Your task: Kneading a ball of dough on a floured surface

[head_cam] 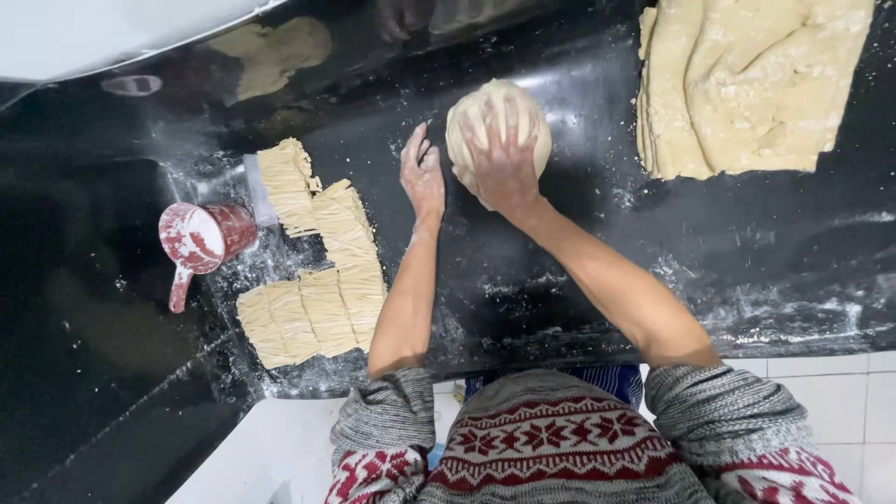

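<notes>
Far right: folded dough slab [747, 84]. Left: cut noodle bundles [322, 271], floury red cup [205, 238]. Black counter [579, 280] flour-dusted.

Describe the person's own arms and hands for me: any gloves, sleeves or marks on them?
Both hands are bare, no gloves or rings visible. The left hand and right hand look dusted with flour. Forearms are uncovered, the sleeves pushed up to the elbows. The sweater is grey ribbed knit with red and white patterned bands across the chest and on both sleeves.

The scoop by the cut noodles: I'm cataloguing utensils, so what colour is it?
Red, dusted white with flour; the scoop shows in the head view.
</notes>
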